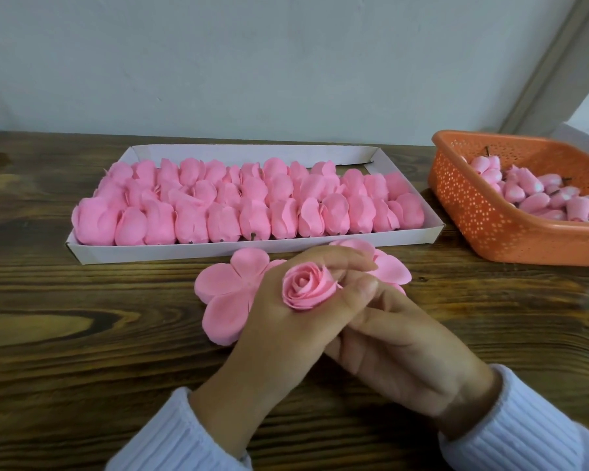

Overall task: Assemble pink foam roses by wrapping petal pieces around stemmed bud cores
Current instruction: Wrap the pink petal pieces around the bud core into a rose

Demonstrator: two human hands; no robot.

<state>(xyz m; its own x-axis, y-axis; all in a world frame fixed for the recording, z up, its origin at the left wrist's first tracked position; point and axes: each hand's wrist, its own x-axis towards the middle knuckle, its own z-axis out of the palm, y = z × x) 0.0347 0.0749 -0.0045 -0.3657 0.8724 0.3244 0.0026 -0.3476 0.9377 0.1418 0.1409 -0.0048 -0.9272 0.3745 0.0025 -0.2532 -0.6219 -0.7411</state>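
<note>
— Foam that soft, where do you hold it?
— Low, at the base, lightly; I expect the petals crease. My left hand curls round the rose, mid-worktop, near me. My right hand tucks underneath; I cannot tell what it grips.
— Room to move?
— A flat petal piece lies just beneath; tray edge beyond, basket far right. I'd keep near.
</note>
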